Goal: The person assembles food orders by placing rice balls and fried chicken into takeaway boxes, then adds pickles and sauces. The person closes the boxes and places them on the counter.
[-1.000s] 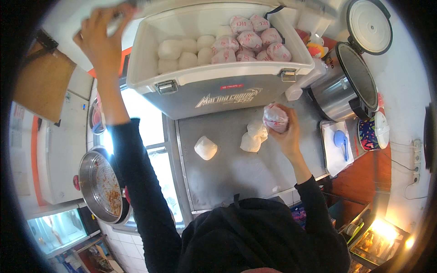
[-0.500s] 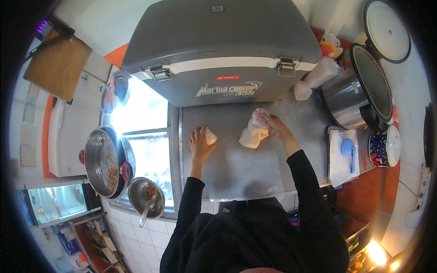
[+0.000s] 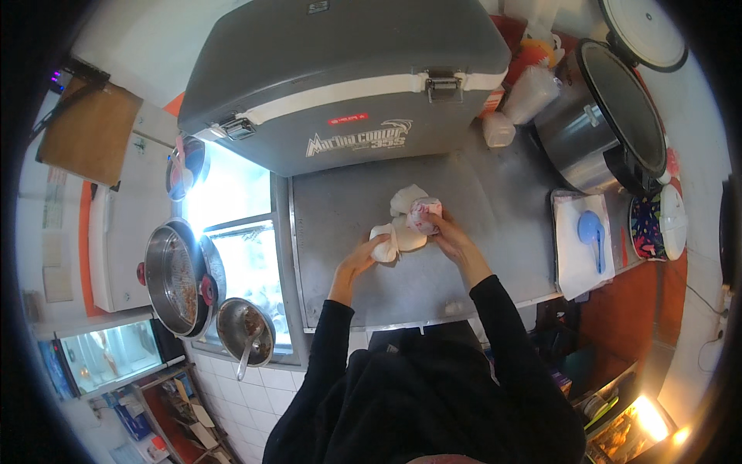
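Cooler (image 3: 344,89) shut; left hand (image 3: 358,257) curled round white packet (image 3: 382,243), right hand (image 3: 456,240) round printed packet (image 3: 423,214); far packet (image 3: 406,198) ungripped on the bench (image 3: 348,298).

Wrapped bundle (image 3: 425,214), print illegible, cooler (image 3: 344,77) cropped above

Form a close cluster over the grey metal counter (image 3: 348,294), 4 rounded and wrapped; include a left white bundle (image 3: 382,243), its wrapper creased, a middle white bundle (image 3: 411,237) just beside it, a rear white bundle (image 3: 405,199), and a red-printed bundle (image 3: 422,213) at right, partly hiding the rear.
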Motion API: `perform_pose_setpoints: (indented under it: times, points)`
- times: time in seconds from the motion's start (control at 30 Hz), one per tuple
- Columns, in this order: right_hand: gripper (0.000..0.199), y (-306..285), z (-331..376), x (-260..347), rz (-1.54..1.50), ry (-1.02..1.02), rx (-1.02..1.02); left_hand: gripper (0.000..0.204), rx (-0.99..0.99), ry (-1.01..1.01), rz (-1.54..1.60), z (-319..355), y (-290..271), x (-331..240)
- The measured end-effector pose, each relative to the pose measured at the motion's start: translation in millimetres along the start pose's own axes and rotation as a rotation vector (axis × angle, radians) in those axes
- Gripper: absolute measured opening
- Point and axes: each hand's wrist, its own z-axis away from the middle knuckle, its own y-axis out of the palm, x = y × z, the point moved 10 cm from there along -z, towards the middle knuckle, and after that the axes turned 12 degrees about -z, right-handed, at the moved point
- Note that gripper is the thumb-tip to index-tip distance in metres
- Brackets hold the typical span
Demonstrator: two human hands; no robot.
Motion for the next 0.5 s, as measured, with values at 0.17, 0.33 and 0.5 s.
perform_pose_setpoints:
  times: [0.17, 0.33, 0.5]
  points:
    - [0.059, -4, 3, -10, 0.185, -0.191, -0.036, 0.052, 0.035, 0.074, 0.146, 8, 10, 20]
    - [0.055, -15, 44, -13, -0.043, -0.343, -0.171, 0.050, -0.041, 0.115, 0.171, 18, -6, 21]
    - [0.061, -4, 41, -23, 0.428, -0.339, -0.147, 0.050, -0.123, 0.380, 0.017, -6, -24, -43]
